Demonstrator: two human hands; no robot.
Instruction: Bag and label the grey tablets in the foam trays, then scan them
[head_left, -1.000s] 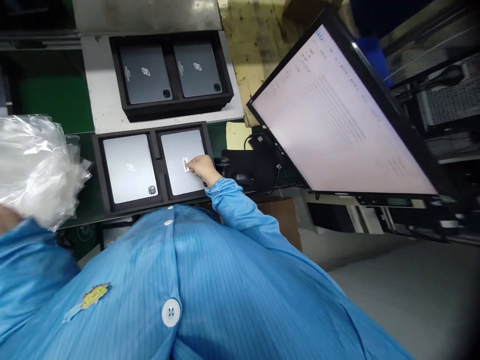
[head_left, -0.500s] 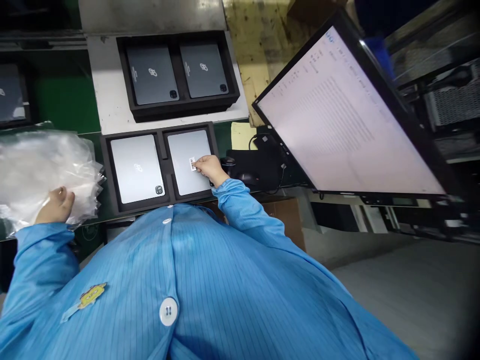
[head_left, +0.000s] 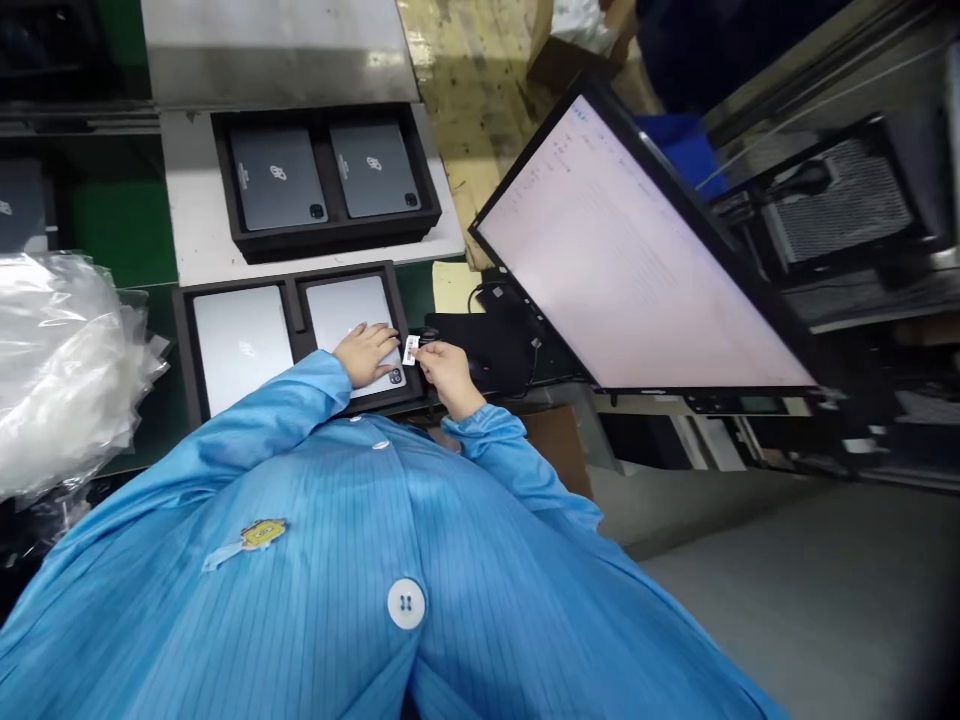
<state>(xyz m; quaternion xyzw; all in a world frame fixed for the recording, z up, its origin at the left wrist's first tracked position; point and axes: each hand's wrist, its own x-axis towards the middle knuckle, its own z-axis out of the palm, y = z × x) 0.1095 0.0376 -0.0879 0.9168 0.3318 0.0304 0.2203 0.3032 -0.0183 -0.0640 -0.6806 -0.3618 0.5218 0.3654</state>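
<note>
My left hand (head_left: 367,354) lies with spread fingers on the right-hand silver tablet (head_left: 345,302), near its camera corner. That tablet sits in a compartment of a black foam tray (head_left: 187,350). A second silver tablet (head_left: 244,345) with a logo lies in the compartment to its left, partly behind my left sleeve. My right hand (head_left: 448,375) pinches a small white label (head_left: 410,349) with printed marks, just beyond the tray's right edge. What the print says is too small to read.
Behind stands another black foam tray (head_left: 337,235) with two dark grey tablets. Clear plastic bags (head_left: 67,370) are heaped at the left. A tilted monitor (head_left: 600,260) rises at the right, with yellow paper (head_left: 456,287) and a black mat (head_left: 457,335) before it.
My left hand has left the plastic bags and come to rest on the right-hand silver tablet. My right hand has moved the label from over that tablet to the tray's right edge.
</note>
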